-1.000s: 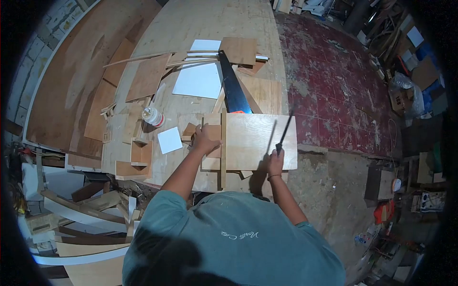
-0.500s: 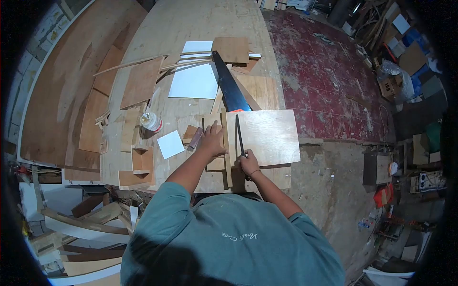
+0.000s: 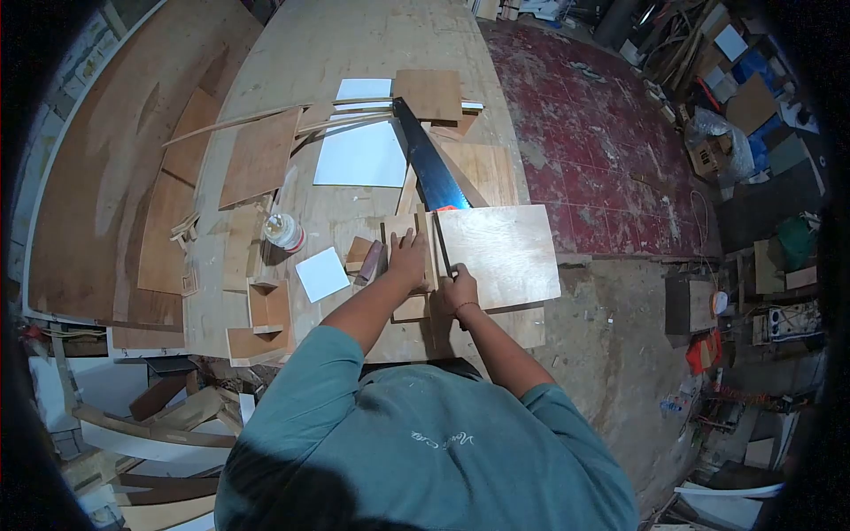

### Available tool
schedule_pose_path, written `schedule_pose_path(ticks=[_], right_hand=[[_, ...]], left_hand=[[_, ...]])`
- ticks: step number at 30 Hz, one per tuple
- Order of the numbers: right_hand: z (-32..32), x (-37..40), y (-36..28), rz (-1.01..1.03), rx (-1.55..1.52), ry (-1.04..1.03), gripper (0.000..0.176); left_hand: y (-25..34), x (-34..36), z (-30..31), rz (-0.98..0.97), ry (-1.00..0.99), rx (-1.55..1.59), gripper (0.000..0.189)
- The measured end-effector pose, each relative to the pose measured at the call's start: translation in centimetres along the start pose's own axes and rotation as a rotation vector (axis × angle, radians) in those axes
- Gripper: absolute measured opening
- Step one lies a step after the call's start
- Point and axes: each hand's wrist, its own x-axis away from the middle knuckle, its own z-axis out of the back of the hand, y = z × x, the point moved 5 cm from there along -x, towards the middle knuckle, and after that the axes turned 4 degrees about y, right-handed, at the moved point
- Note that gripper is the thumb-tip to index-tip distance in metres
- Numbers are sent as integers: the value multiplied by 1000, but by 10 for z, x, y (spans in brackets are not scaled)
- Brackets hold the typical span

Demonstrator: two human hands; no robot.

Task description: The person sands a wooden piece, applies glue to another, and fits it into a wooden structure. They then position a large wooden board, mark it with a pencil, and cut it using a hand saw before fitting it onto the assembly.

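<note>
My right hand is closed around the lower part of a long, thin dark strip, whose exact kind I cannot make out. The strip lies along the left side of a pale plywood board. My left hand rests with fingers extended on a small wooden board, close against a narrow upright wooden batten left of the strip. A reddish-brown block sits just left of that hand. Beyond the plywood lies a handsaw, its orange handle mostly covered.
A glue bottle, a white square tile-like piece and a small open wooden box stand to the left. White sheets, thin strips and plywood pieces lie farther back. The bench's right edge borders a red floor.
My left hand has moved slightly right, closer to the batten. The dark strip in my right hand now lies nearer the batten. The head view has shifted a little.
</note>
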Motion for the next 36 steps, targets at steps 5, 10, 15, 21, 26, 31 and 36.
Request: schedule_pose_path(ticks=[5, 10, 15, 21, 26, 31, 36], right_hand=[[7, -4, -26, 46, 58, -8, 48], [-11, -20, -26, 253, 201, -54, 60], [-17, -29, -41, 142, 256, -135, 66], [-15, -32, -57, 124, 352, -155, 63], [-12, -37, -60, 133, 405, -150, 58], [-1, -51, 3, 82, -38, 177, 57], [-11, -38, 25, 76, 32, 16, 62]], left_hand=[[-2, -10, -19, 23, 91, 0, 104], [1, 1, 1, 10, -17, 93, 98], [4, -1, -5, 60, -37, 58, 103], [3, -6, -13, 102, -51, 39, 103], [1, -3, -10, 121, -83, 121, 126], [2, 6, -1, 79, -131, 226, 130], [0, 5, -6, 37, -109, 280, 133]])
